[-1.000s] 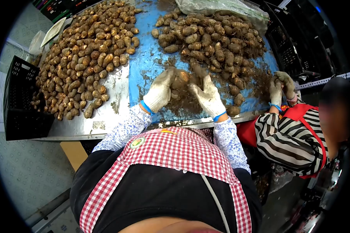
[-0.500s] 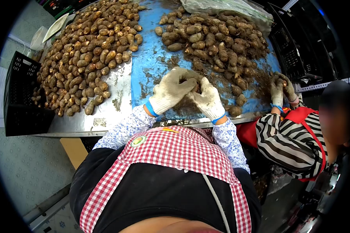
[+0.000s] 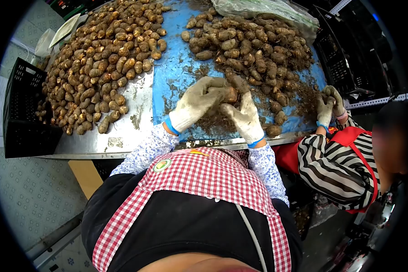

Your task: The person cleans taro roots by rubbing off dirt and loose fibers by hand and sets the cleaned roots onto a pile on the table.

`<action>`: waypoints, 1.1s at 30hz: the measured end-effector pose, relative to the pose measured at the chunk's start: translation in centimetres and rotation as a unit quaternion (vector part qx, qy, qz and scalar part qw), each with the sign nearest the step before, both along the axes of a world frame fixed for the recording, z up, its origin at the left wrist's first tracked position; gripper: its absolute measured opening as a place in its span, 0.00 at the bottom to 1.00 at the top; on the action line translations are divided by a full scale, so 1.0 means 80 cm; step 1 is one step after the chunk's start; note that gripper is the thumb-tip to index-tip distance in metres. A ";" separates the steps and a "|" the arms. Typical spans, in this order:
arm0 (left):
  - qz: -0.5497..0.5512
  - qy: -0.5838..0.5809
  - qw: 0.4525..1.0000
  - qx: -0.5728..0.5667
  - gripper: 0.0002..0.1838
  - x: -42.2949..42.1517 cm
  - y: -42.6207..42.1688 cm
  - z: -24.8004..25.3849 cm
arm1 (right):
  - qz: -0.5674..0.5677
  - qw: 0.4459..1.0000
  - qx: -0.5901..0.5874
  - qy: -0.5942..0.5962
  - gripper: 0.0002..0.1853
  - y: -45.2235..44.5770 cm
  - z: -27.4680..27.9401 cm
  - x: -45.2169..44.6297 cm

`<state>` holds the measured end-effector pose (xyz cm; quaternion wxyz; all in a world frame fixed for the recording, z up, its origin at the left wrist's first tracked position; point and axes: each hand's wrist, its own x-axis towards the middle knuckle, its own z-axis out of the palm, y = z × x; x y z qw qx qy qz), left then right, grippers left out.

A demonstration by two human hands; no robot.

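My left hand (image 3: 200, 102), in a soiled white glove, is closed around a brown tuber (image 3: 231, 94) whose reddish end shows between my hands. My right hand (image 3: 245, 113), gloved too, has its fingers up against the tuber's right side, thumb below it; whether they grip it is hard to see. Beyond my hands lies a pile of hairy, root-covered tubers (image 3: 254, 50) on a blue sheet (image 3: 167, 59). To the left, a large heap of cleaner tubers (image 3: 99, 68) covers the metal tabletop (image 3: 136, 102). Loose roots and dirt lie beneath my hands.
A black crate (image 3: 27, 113) stands at the table's left end. Clear plastic (image 3: 272, 13) lies behind the hairy pile. At the right, a co-worker in a striped top (image 3: 340, 167) holds both gloved hands (image 3: 328, 104) together over the table edge. More black crates (image 3: 333, 54) stand beyond.
The tuber between my hands shows its reddish end again, which my fingers mostly covered half a second ago. My right hand's fingers have straightened upward, after meeting my left hand.
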<state>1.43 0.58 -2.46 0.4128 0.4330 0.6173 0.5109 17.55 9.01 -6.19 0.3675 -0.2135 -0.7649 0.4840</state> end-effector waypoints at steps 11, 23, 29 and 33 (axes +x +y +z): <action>-0.004 0.026 0.999 0.025 0.16 -0.012 0.001 -0.025 | 0.028 0.989 -0.008 -0.148 0.34 -0.012 0.037 -0.001; 0.012 0.188 0.982 0.024 0.13 0.025 -0.002 0.028 | -0.036 0.998 -0.037 -0.031 0.30 -0.013 -0.010 0.007; 0.105 -0.241 0.965 -0.018 0.14 -0.005 0.033 -0.029 | 0.022 0.998 -0.048 0.017 0.32 -0.019 -0.014 0.008; -0.019 -0.408 0.913 -0.002 0.17 -0.043 0.007 -0.056 | -0.033 0.989 -0.134 0.055 0.34 -0.021 -0.013 0.013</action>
